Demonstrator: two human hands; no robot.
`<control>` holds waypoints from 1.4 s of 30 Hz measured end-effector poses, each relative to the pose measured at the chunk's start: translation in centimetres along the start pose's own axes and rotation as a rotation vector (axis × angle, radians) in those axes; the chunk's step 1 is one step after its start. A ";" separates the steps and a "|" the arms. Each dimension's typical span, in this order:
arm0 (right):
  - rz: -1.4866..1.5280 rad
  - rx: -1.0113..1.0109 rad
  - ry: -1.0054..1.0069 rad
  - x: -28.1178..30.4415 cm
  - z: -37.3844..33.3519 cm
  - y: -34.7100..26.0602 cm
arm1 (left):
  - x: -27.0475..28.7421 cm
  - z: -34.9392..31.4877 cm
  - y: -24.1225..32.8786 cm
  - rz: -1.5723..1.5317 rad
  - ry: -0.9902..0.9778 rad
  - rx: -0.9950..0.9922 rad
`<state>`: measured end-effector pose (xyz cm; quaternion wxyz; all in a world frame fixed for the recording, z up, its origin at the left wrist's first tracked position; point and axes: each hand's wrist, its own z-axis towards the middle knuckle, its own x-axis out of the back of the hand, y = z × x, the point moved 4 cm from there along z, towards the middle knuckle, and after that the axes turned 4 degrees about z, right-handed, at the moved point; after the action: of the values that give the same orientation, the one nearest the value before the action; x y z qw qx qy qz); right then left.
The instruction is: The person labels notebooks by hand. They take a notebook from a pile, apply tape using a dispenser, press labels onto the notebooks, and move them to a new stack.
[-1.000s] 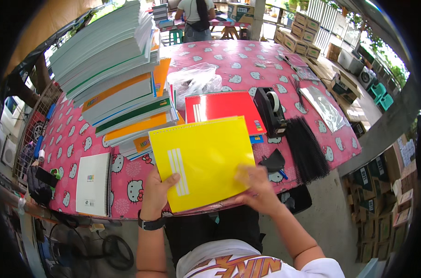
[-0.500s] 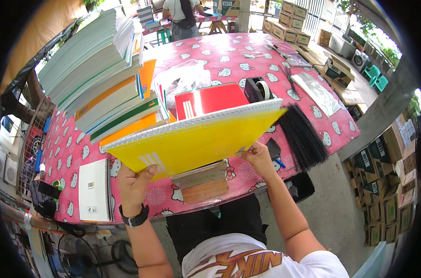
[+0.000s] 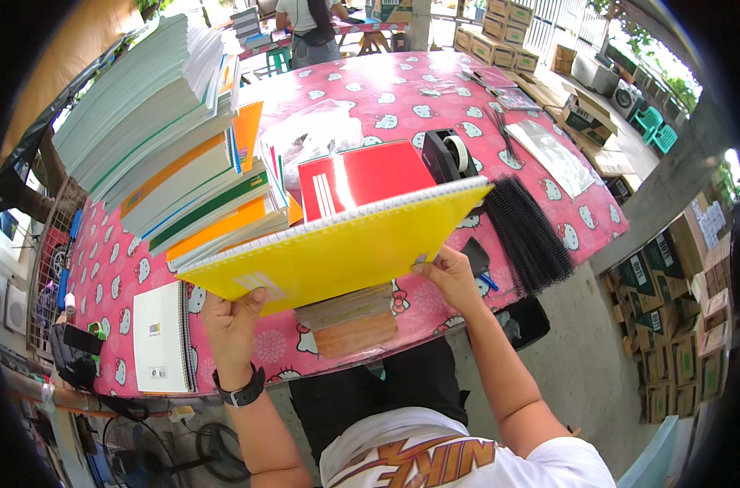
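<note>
Both hands on a yellow-covered pad [image 3: 362, 244], seen from above; the pad spans the gap between my hands and reaches forward of them, tilted, its yellow face toward me; its longest visible run goes left to right, the face being foreshortened, and its hole-lined edge lies on the far side, away from both palms. My left hand [image 3: 233, 321] grips the near left part, thumb on the yellow face, fingers mostly hidden; my right hand [image 3: 451, 276] pinches the near edge toward the right, thumb and fingers close together; both hands touch the pad, so neither is nearer to it, though the left appears closer to its own end of the hole-lined edge. Between my hands, nearer my body, a wooden block [image 3: 353, 329] lies on the pink table [image 3: 272, 350]; beyond the pad is a red notebook [image 3: 370, 179]; forward of my right hand stands a tape dispenser [image 3: 447, 154], and to its right lie black coils [image 3: 528, 236]; forward of my left hand rises a tall stack of books [image 3: 174, 154]; left of it lies a white spiral notebook [image 3: 160, 337].
</note>
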<state>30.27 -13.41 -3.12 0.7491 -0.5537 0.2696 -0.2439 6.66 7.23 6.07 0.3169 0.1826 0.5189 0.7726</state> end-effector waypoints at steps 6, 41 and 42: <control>-0.057 0.003 0.027 0.1 0.2 0.1 | -0.4 0.0 0.5 0.075 -0.007 -0.002; -1.691 0.036 0.400 17.7 4.9 2.4 | 5.1 -0.8 -4.7 -0.182 0.306 -0.010; -1.637 0.043 0.434 18.0 5.1 1.7 | 5.2 -0.8 -4.9 -0.179 0.320 -0.004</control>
<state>47.10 -21.32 -5.95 0.2782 -0.5010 -0.0830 -0.8153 3.81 11.49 1.01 0.2980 0.0099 0.5753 0.7616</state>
